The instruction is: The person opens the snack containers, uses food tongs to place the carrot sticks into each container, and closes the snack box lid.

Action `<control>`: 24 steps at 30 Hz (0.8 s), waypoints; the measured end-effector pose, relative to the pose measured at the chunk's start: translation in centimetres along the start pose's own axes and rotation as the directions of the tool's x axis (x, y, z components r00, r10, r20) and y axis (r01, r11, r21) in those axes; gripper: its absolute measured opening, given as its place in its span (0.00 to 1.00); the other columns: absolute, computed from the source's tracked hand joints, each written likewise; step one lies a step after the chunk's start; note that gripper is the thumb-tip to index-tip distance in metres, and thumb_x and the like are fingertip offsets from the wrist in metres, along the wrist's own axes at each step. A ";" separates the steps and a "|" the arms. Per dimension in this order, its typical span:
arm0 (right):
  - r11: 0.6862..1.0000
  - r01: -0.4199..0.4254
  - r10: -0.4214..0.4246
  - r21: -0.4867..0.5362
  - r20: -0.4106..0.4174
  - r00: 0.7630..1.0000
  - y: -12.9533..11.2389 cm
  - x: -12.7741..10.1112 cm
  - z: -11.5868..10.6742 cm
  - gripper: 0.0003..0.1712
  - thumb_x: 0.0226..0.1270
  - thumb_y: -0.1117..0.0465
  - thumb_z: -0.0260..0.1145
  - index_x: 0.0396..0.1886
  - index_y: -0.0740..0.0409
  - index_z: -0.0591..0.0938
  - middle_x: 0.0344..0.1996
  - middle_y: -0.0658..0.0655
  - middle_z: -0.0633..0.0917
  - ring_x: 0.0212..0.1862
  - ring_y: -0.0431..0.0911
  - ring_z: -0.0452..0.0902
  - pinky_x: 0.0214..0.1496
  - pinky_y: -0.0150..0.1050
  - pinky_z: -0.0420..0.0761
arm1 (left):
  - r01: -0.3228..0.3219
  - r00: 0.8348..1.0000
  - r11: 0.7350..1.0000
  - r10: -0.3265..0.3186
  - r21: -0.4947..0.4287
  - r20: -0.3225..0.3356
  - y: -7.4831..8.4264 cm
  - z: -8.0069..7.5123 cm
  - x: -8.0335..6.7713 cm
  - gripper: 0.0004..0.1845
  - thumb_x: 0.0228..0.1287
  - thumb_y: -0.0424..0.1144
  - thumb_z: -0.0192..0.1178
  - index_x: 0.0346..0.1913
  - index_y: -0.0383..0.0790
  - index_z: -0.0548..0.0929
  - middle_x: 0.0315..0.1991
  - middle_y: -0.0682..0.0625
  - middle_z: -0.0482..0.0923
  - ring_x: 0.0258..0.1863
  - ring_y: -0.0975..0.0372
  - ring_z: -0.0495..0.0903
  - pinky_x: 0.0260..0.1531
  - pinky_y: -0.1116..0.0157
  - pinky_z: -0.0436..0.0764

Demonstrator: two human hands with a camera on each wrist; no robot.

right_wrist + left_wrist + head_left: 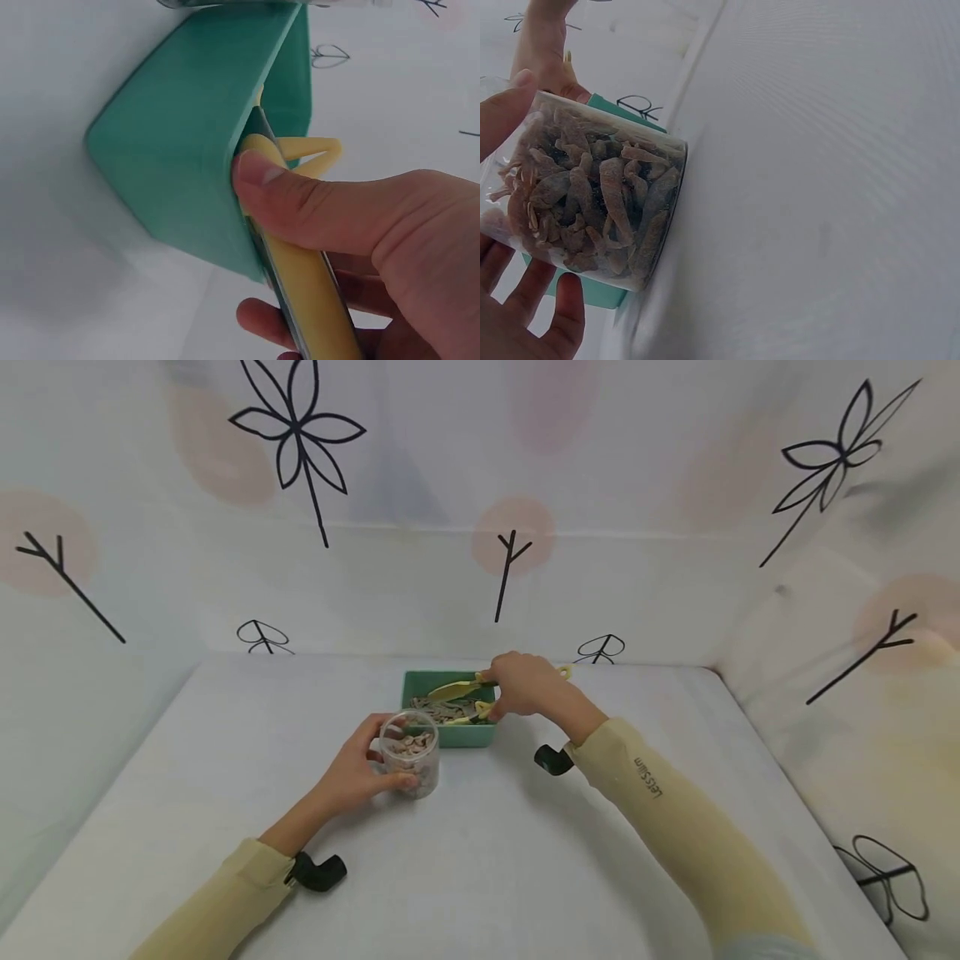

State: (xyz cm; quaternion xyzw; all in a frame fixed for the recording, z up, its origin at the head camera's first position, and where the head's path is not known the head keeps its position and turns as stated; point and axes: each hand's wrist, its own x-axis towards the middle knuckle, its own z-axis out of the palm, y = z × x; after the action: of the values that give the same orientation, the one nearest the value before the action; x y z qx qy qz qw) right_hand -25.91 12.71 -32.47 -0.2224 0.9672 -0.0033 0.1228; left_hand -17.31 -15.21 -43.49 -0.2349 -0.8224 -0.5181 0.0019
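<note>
White tabletop (480,860): hands grip jar (411,762) and yellow tongs (457,690), tips hidden inside green tray (468,735).

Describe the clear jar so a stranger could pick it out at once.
On the white table, just in front of the green rectangular tray, stands a small clear plastic jar held by the left hand. Unlike the tray, it is round, see-through and filled with brownish dried strips.

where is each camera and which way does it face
Head: worn on the head, looking forward and down at the table; shows both sleeves, the left hand gripping the jar and the right hand holding tongs over the tray.
Left wrist: beside the jar, looking along the table; left fingers show.
Right wrist: behind the right hand, facing the tray's outer wall and tongs.
All three share the tray.
</note>
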 end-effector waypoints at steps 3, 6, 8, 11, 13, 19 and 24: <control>1.000 0.027 -0.027 -0.005 -0.006 1.000 0.0 0.4 0.4 0.41 0.56 0.45 0.77 0.69 0.51 0.76 0.58 0.55 0.80 0.57 0.51 0.76 0.54 0.50 0.78 | 0.001 1.000 1.000 -0.001 -0.001 -0.005 0.0 0.0 -0.1 0.44 0.50 0.39 0.79 0.68 0.45 0.67 0.60 0.48 0.73 0.56 0.56 0.71 0.45 0.56 0.77; 0.999 0.040 -0.040 0.000 -0.012 0.999 0.0 0.6 0.5 0.41 0.57 0.45 0.77 0.69 0.51 0.76 0.59 0.55 0.79 0.59 0.53 0.74 0.56 0.51 0.77 | 0.008 1.000 1.000 -0.008 -0.007 -0.004 1.1 -0.1 -0.1 0.44 0.49 0.36 0.79 0.69 0.41 0.67 0.60 0.44 0.73 0.56 0.54 0.71 0.46 0.55 0.77; 0.999 0.045 -0.045 0.010 -0.011 0.999 0.1 0.7 0.6 0.41 0.57 0.46 0.77 0.69 0.51 0.76 0.60 0.56 0.78 0.60 0.53 0.74 0.57 0.52 0.76 | 0.012 1.000 1.000 -0.012 -0.004 0.000 2.2 -0.2 -0.2 0.43 0.49 0.33 0.79 0.68 0.37 0.67 0.60 0.41 0.73 0.56 0.53 0.72 0.46 0.54 0.77; 0.998 0.059 -0.059 0.032 -0.011 0.998 0.1 0.8 0.6 0.41 0.57 0.46 0.77 0.69 0.52 0.75 0.61 0.56 0.79 0.61 0.54 0.73 0.58 0.52 0.76 | 0.026 1.000 1.000 -0.026 0.000 0.005 3.9 -0.5 -0.4 0.43 0.48 0.30 0.78 0.67 0.33 0.67 0.60 0.37 0.72 0.56 0.51 0.72 0.46 0.53 0.77; 0.996 0.077 -0.076 0.038 -0.021 0.997 0.3 1.0 0.7 0.41 0.57 0.47 0.77 0.69 0.52 0.76 0.61 0.56 0.79 0.62 0.54 0.73 0.58 0.51 0.76 | 0.022 1.000 1.000 -0.022 -0.001 0.005 3.9 -0.6 -0.4 0.43 0.48 0.30 0.78 0.67 0.33 0.67 0.60 0.37 0.72 0.56 0.51 0.72 0.46 0.53 0.77; 0.994 0.102 -0.100 0.041 -0.050 0.994 0.8 1.5 1.1 0.38 0.56 0.47 0.78 0.67 0.49 0.78 0.59 0.55 0.82 0.59 0.54 0.75 0.53 0.49 0.78 | 0.006 1.000 1.000 -0.005 -0.010 0.011 3.7 -0.5 -0.4 0.42 0.49 0.30 0.77 0.67 0.33 0.67 0.59 0.37 0.73 0.55 0.51 0.72 0.46 0.51 0.77; 0.995 0.098 -0.096 0.035 -0.050 0.994 0.9 1.5 1.4 0.35 0.57 0.45 0.77 0.65 0.45 0.80 0.56 0.55 0.84 0.54 0.54 0.76 0.41 0.45 0.79 | 0.012 1.000 1.000 -0.012 -0.010 0.011 3.7 -0.5 -0.4 0.42 0.50 0.30 0.77 0.67 0.32 0.67 0.59 0.37 0.73 0.55 0.51 0.72 0.46 0.54 0.77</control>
State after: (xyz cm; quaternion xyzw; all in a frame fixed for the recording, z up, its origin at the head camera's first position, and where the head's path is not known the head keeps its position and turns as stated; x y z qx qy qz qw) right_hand -27.25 12.96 -34.21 -0.2666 0.9577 -0.0326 0.1031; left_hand -15.67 -14.43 -40.21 -0.2327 -0.8213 -0.5208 -0.0067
